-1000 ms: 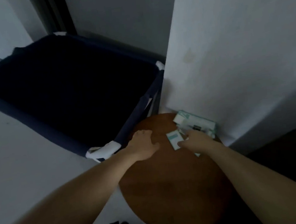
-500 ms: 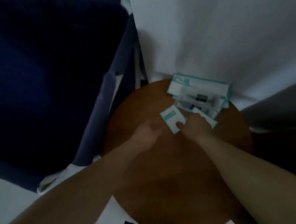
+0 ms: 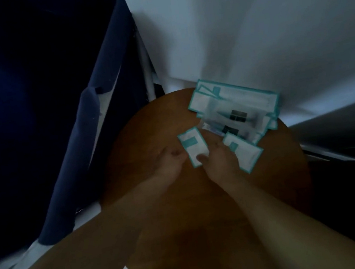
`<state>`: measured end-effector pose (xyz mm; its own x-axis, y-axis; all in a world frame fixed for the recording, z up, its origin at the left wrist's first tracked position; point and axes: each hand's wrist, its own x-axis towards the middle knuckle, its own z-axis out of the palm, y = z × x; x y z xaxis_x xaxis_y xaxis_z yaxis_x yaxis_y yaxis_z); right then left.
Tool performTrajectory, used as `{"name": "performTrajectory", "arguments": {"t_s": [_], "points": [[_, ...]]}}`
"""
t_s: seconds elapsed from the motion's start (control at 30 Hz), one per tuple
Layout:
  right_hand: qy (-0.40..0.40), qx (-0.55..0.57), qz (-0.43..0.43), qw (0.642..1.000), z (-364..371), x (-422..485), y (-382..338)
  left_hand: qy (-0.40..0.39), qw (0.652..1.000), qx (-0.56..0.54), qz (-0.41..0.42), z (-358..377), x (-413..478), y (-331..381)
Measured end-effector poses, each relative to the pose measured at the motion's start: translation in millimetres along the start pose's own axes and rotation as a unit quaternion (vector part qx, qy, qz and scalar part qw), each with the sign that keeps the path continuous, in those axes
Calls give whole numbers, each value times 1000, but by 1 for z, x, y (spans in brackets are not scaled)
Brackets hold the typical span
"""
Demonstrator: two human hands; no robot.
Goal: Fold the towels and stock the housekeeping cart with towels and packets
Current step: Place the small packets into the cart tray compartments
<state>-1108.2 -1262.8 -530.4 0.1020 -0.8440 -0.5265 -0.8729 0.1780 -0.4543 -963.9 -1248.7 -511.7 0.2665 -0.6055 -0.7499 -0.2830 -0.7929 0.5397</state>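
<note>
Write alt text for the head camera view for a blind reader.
Two bare hands meet over a small teal-edged packet on a round wooden table in dim light: the right hand holds it, thumb on top, and the left hand touches its edge. More packets lie piled by a white wall; a dark blue cart bin stands left.

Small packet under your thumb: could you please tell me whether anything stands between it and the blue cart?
Nothing visible does. The small packet lies on the round table with the right hand and left hand at it; only bare tabletop separates it from the blue cart.
</note>
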Motion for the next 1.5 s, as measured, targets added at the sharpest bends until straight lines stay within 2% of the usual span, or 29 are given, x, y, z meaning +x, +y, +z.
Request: {"name": "performTrajectory", "arguments": {"t_s": [0.1, 0.2, 0.3, 0.37, 0.4, 0.43, 0.5, 0.53, 0.57, 0.7, 0.87, 1.0, 1.17, 1.33, 1.5], "points": [[-44, 154, 25, 987, 1, -12, 5, -20, 997, -66, -28, 3, 2, 3], [-76, 243, 35, 966, 3, -25, 12, -55, 983, -159, -68, 8, -2, 6], [-85, 277, 49, 956, -1, -31, 20, -67, 981, -171, -64, 12, -5, 3], [-116, 243, 42, 962, -5, -30, 24, -61, 980, -180, -62, 14, -8, 2], [-100, 211, 31, 972, -8, -28, 28, -54, 980, -183, -58, 15, -8, 1], [-48, 169, 23, 984, -12, -24, 33, -46, 981, -181, -53, 16, -10, 0], [106, 82, 28, 991, -21, -15, 48, -34, 985, -163, -42, 15, -13, -4], [158, 40, 42, 986, -26, -11, 55, -27, 987, -154, -40, 13, -14, -6], [174, 2, 57, 983, -30, -9, 64, -21, 988, -147, -40, 11, -15, -9], [92, -127, 105, 982, -26, -10, 81, -1, 987, -153, -39, 5, -19, -21], [71, -87, 111, 988, -21, -32, 72, 6, 990, -141, -22, -10, -36, -30], [56, 36, 114, 991, -24, -66, 57, -18, 990, -137, 18, -30, -56, -33], [115, 173, 118, 971, -36, -124, 21, -44, 991, -101, 80, -57, -97, -25], [189, 175, 116, 959, -64, -205, -22, -54, 982, -75, 166, -89, -164, -4], [299, 150, 103, 937, -103, -296, -54, -72, 955, -68, 279, -105, -244, 32]]}}
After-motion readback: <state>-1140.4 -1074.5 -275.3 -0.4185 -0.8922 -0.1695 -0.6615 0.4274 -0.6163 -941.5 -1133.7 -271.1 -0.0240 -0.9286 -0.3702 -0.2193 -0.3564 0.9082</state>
